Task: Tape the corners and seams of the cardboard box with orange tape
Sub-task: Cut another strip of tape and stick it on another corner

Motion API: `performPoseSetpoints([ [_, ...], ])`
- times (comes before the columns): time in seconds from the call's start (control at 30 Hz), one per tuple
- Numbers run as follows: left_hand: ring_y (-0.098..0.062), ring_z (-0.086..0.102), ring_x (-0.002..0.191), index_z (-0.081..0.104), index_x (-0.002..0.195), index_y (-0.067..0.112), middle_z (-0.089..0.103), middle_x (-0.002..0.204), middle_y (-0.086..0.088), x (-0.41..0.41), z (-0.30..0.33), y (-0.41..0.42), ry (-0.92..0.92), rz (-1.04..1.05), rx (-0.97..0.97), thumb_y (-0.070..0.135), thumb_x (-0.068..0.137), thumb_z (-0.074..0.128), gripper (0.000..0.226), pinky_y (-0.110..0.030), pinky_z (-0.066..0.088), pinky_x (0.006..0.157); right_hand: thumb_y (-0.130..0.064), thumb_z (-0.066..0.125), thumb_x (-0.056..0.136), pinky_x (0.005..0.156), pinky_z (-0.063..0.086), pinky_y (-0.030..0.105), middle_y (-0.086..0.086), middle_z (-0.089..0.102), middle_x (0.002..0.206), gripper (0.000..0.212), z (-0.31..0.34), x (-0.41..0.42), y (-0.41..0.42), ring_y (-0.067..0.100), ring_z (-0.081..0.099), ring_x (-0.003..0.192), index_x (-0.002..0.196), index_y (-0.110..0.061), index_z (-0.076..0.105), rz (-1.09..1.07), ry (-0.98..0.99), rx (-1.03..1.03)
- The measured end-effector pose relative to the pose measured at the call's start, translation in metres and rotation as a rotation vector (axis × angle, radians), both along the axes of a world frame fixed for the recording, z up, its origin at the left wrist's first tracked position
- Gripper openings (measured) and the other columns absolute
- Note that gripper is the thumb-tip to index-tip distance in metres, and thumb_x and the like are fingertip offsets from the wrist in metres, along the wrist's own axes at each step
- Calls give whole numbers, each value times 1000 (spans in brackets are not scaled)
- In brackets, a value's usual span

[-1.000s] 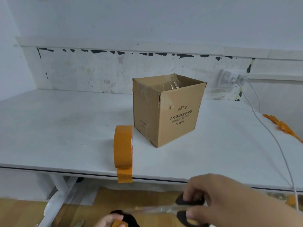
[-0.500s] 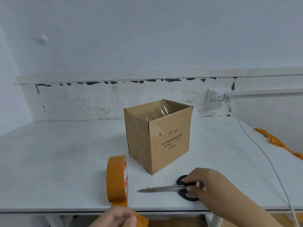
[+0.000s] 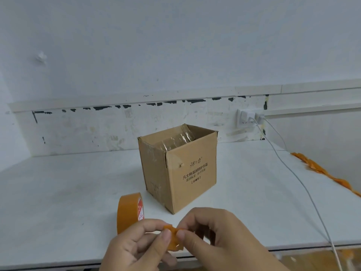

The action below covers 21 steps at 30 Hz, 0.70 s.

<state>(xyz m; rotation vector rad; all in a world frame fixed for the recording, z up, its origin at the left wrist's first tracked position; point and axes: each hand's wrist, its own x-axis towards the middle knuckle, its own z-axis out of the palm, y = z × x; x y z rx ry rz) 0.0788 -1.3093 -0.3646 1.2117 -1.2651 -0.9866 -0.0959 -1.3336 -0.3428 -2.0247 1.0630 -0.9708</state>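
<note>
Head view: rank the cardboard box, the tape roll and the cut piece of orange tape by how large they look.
1. Cardboard box, clearly largest.
2. Tape roll, standing on edge and partly hidden behind the left hand.
3. Piece of orange tape, pinched between both hands, right hand; smallest, though nearest the camera.

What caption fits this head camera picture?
Both hands, left hand and right hand, pinch an orange tape piece before the cardboard box.

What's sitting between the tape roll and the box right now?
Nothing: in the head view, only bare white table shows in the narrow gap between the upright tape roll and the cardboard box.
</note>
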Motion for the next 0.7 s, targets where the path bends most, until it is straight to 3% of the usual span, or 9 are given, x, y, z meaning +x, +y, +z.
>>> performPoseSetpoints([
  [0.1, -11, 66, 47, 73, 77, 21, 72, 57, -9, 3, 3, -5, -129, 44, -62, 34, 54, 68, 27, -11, 46, 45, -40, 65, 84, 58, 38, 10, -22, 61, 65, 5, 4, 4, -3, -4, 53, 63, 83, -36, 68, -69, 5, -17],
  [0.23, 1, 67, 58, 70, 83, 47, 75, 66, 8, 9, 22, -17, -250, 90, -246, 47, 59, 65, 25, -9, 48, 57, -39, 64, 85, 55, 38, 10, -24, 60, 68, 5, 19, 13, -13, -5, 52, 60, 83, -35, 67, -142, -10, -100],
  [0.33, 5, 68, 70, 67, 85, 41, 74, 73, 19, 15, 39, -34, -355, 114, -320, 58, 63, 59, 29, -19, 48, 66, -44, 62, 85, 56, 38, 11, -28, 59, 78, 12, 35, 17, -26, -9, 52, 66, 80, -34, 66, -192, 27, -186],
  [0.43, 11, 64, 76, 67, 76, 41, 70, 76, 28, 23, 55, -52, -482, 143, -376, 62, 65, 56, 26, -8, 45, 56, -42, 62, 86, 58, 37, 12, -22, 58, 77, 14, 52, 20, -42, -10, 50, 81, 74, -35, 63, -222, 91, -268],
  [0.53, 15, 57, 87, 66, 76, 43, 66, 80, 31, 30, 62, -70, -597, 157, -440, 64, 66, 53, 26, -6, 39, 58, -38, 63, 88, 73, 33, 9, -18, 59, 101, 11, 64, 24, -58, -3, 50, 97, 77, -34, 63, -223, 201, -375],
  [0.6, 14, 53, 92, 62, 75, 45, 60, 87, 29, 34, 63, -84, -666, 165, -494, 62, 68, 52, 21, -10, 37, 65, -36, 62, 89, 83, 30, 16, -13, 57, 121, 10, 67, 26, -68, 6, 46, 115, 85, -28, 67, -237, 279, -418],
  [0.7, 22, 41, 102, 59, 73, 47, 47, 107, 40, 41, 61, -103, -775, 126, -544, 57, 76, 56, 11, -19, 39, 78, -35, 59, 92, 87, 28, 19, -13, 52, 133, 14, 66, 27, -81, 7, 43, 123, 91, -24, 68, -236, 338, -395],
])
